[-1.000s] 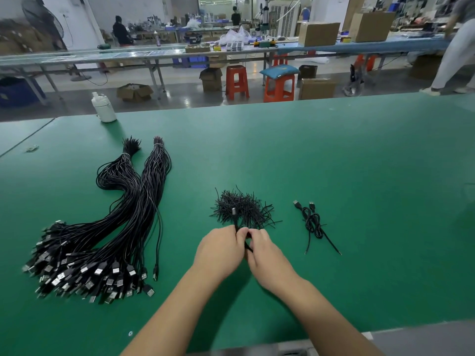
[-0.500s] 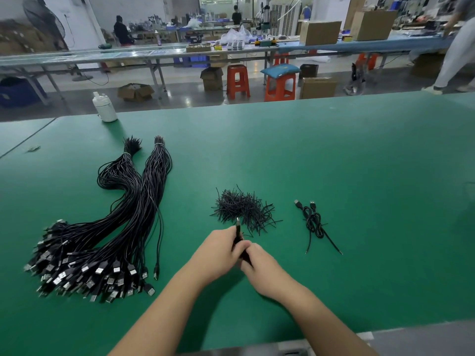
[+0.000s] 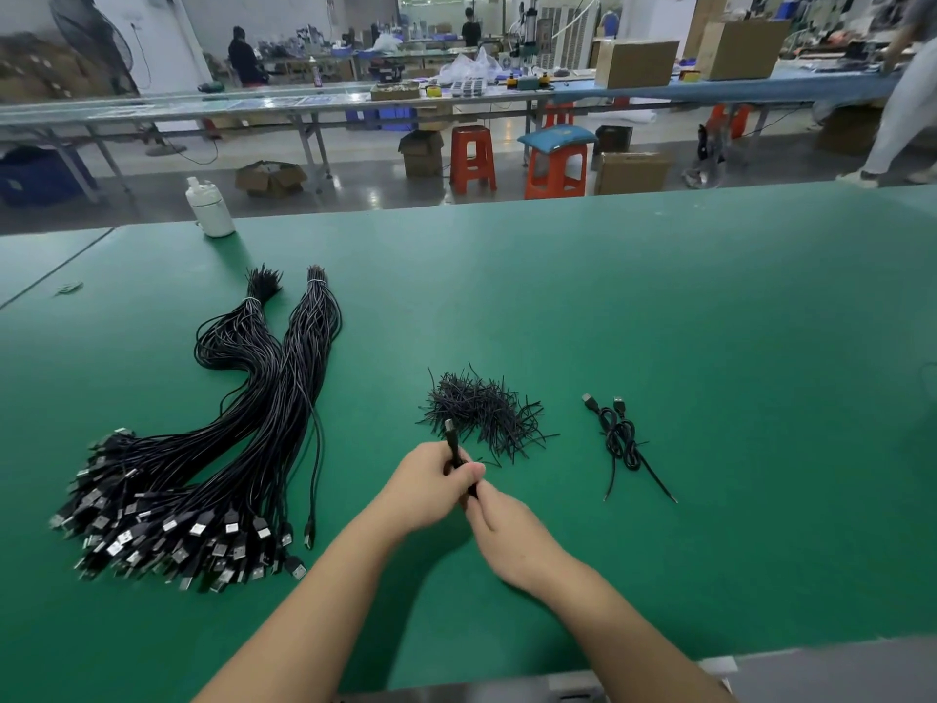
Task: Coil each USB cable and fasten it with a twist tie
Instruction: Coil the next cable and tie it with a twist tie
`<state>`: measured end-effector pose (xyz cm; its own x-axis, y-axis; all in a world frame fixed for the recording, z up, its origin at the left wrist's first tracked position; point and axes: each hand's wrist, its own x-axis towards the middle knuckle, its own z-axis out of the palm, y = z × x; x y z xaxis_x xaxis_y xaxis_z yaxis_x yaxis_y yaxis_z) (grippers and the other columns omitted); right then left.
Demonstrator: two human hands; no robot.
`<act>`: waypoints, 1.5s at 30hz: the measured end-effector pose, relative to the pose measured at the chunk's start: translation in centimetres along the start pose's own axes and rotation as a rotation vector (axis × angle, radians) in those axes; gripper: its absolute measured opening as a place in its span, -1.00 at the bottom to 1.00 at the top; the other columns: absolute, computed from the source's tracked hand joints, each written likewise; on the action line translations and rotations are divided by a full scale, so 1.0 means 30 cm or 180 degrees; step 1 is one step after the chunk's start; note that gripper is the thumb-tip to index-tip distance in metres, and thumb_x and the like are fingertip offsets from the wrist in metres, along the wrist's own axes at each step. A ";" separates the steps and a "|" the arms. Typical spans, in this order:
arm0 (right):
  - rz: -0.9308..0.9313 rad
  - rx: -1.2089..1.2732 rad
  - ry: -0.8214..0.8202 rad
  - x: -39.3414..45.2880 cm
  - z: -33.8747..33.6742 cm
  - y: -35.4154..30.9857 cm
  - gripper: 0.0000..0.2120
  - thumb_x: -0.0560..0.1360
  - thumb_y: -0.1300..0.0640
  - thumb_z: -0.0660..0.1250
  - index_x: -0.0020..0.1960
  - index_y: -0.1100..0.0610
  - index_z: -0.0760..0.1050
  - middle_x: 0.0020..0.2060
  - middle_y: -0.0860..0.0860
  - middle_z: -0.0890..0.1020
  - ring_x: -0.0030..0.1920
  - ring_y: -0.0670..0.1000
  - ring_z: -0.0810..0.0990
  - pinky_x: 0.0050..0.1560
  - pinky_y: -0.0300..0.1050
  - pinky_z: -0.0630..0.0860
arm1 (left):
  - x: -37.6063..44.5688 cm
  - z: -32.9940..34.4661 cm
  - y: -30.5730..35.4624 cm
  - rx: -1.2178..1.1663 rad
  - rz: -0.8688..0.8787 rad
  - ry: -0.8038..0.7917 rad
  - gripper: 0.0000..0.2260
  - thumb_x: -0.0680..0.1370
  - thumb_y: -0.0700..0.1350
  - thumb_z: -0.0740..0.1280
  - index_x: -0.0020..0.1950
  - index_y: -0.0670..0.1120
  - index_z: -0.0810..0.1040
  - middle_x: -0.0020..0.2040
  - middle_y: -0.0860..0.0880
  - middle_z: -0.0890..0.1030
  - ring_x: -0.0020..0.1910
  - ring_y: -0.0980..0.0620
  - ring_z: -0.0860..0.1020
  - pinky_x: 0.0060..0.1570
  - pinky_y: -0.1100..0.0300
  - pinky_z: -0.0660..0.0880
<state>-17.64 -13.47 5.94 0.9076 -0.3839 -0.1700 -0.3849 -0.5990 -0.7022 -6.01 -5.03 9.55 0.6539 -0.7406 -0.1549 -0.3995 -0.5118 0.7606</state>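
Head view: left hand [image 3: 431,487] grips a coiled cable [image 3: 453,443] just before the tie pile [image 3: 479,413]; right hand [image 3: 507,525] pinches its lower end. Coiling looks finished; next, likely, a tie from the pile.

held USB cable [image 3: 453,445] mostly hidden inside both hands, bundle plugs [image 3: 167,535] blurred, forearms cut off

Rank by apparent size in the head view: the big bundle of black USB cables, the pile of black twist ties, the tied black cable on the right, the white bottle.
1. Bundle of black USB cables
2. Pile of black twist ties
3. Tied black cable
4. White bottle, though it stands farther away, so unsure.
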 end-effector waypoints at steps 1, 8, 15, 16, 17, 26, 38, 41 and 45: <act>-0.0006 0.0047 0.0034 0.000 0.003 0.012 -0.68 0.69 -0.02 0.00 0.27 0.12 0.40 0.14 0.15 0.61 0.13 0.21 0.56 0.13 0.14 0.49 | -0.002 0.000 -0.010 -0.0330 -0.0053 -0.0220 -0.83 0.59 -0.05 0.34 -0.14 -0.10 0.58 -0.33 -0.02 0.54 -0.40 0.06 0.41 -0.36 0.19 0.37; 0.0492 0.1558 0.0224 -0.006 0.017 0.095 -0.71 0.70 0.03 0.04 -0.13 0.16 0.28 -0.32 0.02 0.38 -0.40 -0.03 0.35 -0.33 -0.11 0.35 | 0.044 0.001 -0.182 0.0415 -0.0222 0.0580 -0.87 0.62 -0.09 0.31 0.16 -0.02 0.56 0.02 0.02 0.56 -0.06 0.06 0.53 0.07 0.20 0.50; 0.0546 0.1604 0.0136 -0.006 0.026 0.107 -0.69 0.70 0.00 0.02 -0.15 0.13 0.25 -0.36 -0.02 0.36 -0.45 -0.04 0.36 -0.42 -0.17 0.33 | 0.063 0.045 -0.293 0.1197 -0.0304 0.0725 -0.91 0.59 0.02 0.33 0.05 0.05 0.54 0.06 0.03 0.42 0.16 -0.02 0.41 0.16 0.06 0.45; 0.0546 0.1611 0.0118 -0.002 0.030 0.111 -0.70 0.70 -0.01 0.03 -0.16 0.11 0.22 -0.35 -0.04 0.32 -0.44 -0.05 0.32 -0.40 -0.17 0.31 | 0.066 0.047 -0.290 0.1209 -0.0330 0.0764 -0.94 0.59 0.02 0.32 0.00 0.06 0.53 0.03 0.03 0.42 0.14 -0.02 0.41 0.14 0.06 0.45; 0.0544 0.1654 0.0098 0.003 0.034 0.118 -0.70 0.70 -0.01 0.03 -0.16 0.10 0.21 -0.35 -0.05 0.29 -0.45 -0.07 0.28 -0.37 -0.16 0.27 | 0.071 0.048 -0.285 0.1233 -0.0347 0.0777 -0.93 0.59 0.02 0.31 -0.03 0.06 0.52 0.02 0.03 0.41 0.12 -0.02 0.41 0.13 0.05 0.45; 0.0566 0.1747 0.0020 0.026 0.055 0.153 -0.69 0.67 -0.08 0.07 -0.17 0.06 0.25 -0.36 -0.11 0.30 -0.45 -0.14 0.24 -0.32 -0.13 0.22 | 0.109 0.075 -0.261 0.1470 -0.0278 0.0759 -0.91 0.62 -0.02 0.25 0.02 0.03 0.52 0.03 0.02 0.38 0.07 -0.04 0.39 0.08 0.07 0.39; 0.0380 0.1404 -0.0094 0.012 0.043 0.153 -0.68 0.68 -0.12 0.04 -0.15 0.03 0.33 -0.45 -0.09 0.43 -0.45 -0.10 0.40 -0.37 -0.21 0.39 | 0.045 0.047 -0.185 -0.0211 -0.0383 0.1098 -0.85 0.63 -0.21 0.26 0.00 0.01 0.57 -0.03 0.10 0.61 0.00 0.12 0.53 0.01 0.25 0.37; 0.0361 0.1616 -0.0028 0.014 0.055 0.157 -0.75 0.68 -0.07 0.06 -0.07 0.00 0.41 -0.39 -0.11 0.35 -0.43 -0.12 0.30 -0.29 -0.13 0.28 | 0.012 0.077 -0.145 -0.0242 -0.0039 0.0676 -0.79 0.62 -0.23 0.28 0.01 0.02 0.66 -0.03 0.14 0.64 0.03 0.17 0.55 0.10 0.26 0.39; 0.0452 0.1734 0.0020 0.017 0.052 0.149 -0.73 0.69 -0.02 0.08 0.19 0.13 0.42 -0.32 -0.07 0.36 -0.37 -0.11 0.32 -0.29 -0.15 0.29 | -0.010 0.134 -0.118 0.0005 0.0160 0.0512 -0.83 0.62 -0.19 0.28 0.02 -0.02 0.66 -0.05 0.10 0.59 0.02 0.12 0.53 0.05 0.29 0.37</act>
<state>-18.63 -15.26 1.63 0.8514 -0.4396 -0.2860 -0.3595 -0.0922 -0.9286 -7.37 -4.75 4.37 0.7273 -0.6862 -0.0136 -0.4352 -0.4765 0.7639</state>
